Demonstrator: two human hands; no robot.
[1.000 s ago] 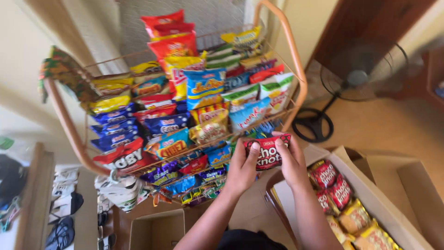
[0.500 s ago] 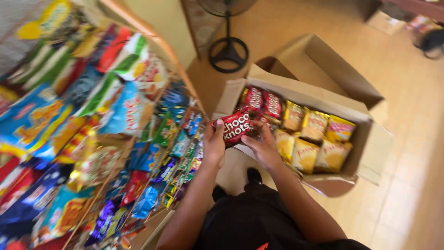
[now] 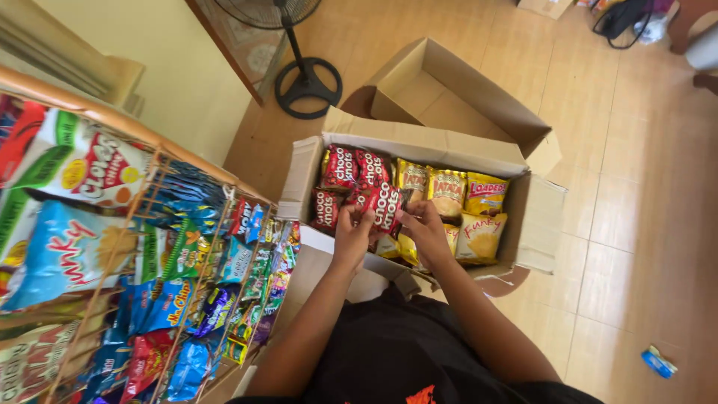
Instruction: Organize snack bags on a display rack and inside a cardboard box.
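My left hand (image 3: 354, 233) and my right hand (image 3: 422, 223) both grip one red snack packet (image 3: 385, 205) just above the near edge of an open cardboard box (image 3: 419, 139). Inside the box lie more red packets (image 3: 340, 166) on the left and yellow snack packets (image 3: 447, 191) on the right. My forearms reach forward from my dark shirt at the bottom of the view.
A wire display rack (image 3: 142, 277) packed with several colourful snack bags fills the left side. A second cardboard box (image 3: 441, 93) stands behind the first. A pedestal fan base (image 3: 307, 86) sits on the tiled floor beyond. A small blue wrapper (image 3: 659, 362) lies at the lower right.
My view swung from the rack down to the box. Both hands carried the red packet away from the rack and now hold it over the box's near edge.
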